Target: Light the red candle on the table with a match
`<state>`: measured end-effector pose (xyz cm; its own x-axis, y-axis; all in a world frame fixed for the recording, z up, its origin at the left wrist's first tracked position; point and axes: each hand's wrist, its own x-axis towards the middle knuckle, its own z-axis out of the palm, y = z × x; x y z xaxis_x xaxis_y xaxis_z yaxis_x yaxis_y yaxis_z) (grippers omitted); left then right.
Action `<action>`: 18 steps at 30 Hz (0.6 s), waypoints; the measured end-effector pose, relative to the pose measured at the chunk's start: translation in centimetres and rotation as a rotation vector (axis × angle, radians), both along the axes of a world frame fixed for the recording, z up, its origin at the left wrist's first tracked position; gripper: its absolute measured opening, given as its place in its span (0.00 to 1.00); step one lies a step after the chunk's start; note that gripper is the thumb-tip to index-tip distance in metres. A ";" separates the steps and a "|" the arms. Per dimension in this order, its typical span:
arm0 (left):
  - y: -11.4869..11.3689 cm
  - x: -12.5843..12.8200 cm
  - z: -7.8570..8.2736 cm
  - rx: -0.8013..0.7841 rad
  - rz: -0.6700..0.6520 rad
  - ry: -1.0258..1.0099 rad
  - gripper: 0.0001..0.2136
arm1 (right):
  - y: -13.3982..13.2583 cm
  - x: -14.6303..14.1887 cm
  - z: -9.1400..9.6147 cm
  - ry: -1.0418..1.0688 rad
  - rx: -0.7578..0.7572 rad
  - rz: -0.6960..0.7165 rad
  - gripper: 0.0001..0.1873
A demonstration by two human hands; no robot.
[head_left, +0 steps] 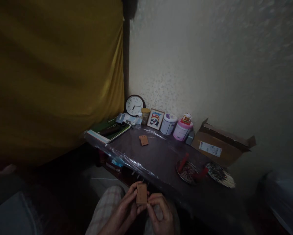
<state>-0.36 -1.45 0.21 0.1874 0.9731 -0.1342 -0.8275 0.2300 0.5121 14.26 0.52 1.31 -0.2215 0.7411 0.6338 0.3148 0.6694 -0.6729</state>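
Above my lap I hold a small stack of brownish playing cards [142,194], with faint reddish marks on the top face. My left hand [128,205] is closed around its left side, with fingers at the top and bottom edges. The fingertips of my right hand [161,209] pinch the lower right corner of the stack. On the table lie a few more brownish cards [144,140], slightly fanned and overlapping, apart from both hands.
The dark table [161,156] has a plastic-covered edge. Along the wall stand a clock [134,105], picture frame [155,119], white tub [168,124] and pink tub [182,130]. Books [109,132] lie left; a metal dish [188,173], cotton swabs [220,176] and cardboard box [217,143] are right.
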 end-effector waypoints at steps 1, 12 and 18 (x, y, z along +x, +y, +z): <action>0.0 0.1 0.3 0.003 0.013 0.033 0.10 | 0.0 0.1 -0.1 -0.001 0.001 -0.003 0.06; 0.3 0.6 0.8 -0.056 0.134 0.257 0.13 | 0.2 0.1 -1.1 0.008 0.001 -0.089 0.04; 0.5 0.5 0.3 0.007 0.173 0.368 0.14 | 0.2 0.1 -1.4 0.063 -0.077 -0.175 0.06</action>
